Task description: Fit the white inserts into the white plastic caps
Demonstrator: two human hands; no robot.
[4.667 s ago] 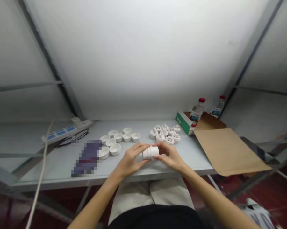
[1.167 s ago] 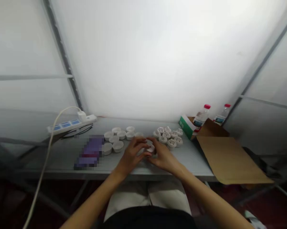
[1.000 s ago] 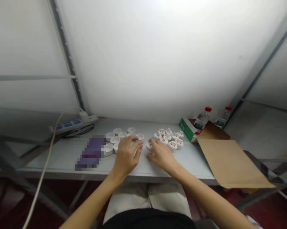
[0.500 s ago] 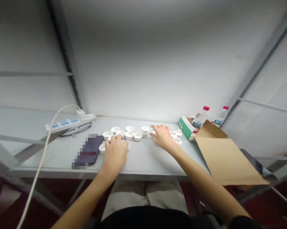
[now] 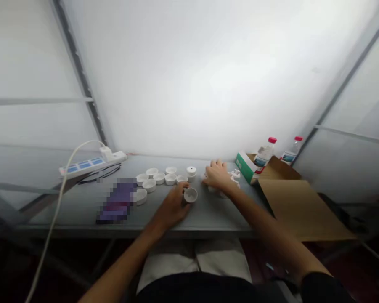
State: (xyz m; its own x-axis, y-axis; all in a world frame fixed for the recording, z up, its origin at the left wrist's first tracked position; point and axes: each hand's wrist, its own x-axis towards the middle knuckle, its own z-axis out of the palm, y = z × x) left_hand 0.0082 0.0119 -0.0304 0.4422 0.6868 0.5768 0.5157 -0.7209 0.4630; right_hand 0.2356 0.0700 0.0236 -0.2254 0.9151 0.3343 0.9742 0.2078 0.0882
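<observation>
My left hand [image 5: 174, 205] grips a round white cup [image 5: 190, 195] by its side, tilted so its inside faces me. My right hand [image 5: 218, 176] reaches down over a pile of small white pieces [image 5: 235, 174], fingers bent; whatever its fingertips touch is hidden. Several shallow white cups [image 5: 149, 185] stand with their openings up to the left. Behind the held cup, a white piece with a small hole in its top [image 5: 191, 170] rests on another white piece.
A pixelated dark flat object [image 5: 118, 201] lies at the left, below a power strip [image 5: 88, 165] and cable. On the right are a green-white box [image 5: 245, 168], two bottles [image 5: 265, 155] and an open cardboard box [image 5: 304, 206].
My left hand has moved right from the cups and now holds one, turned toward me. My right hand has shifted slightly right onto the white pieces. The picture's lighting differs.
</observation>
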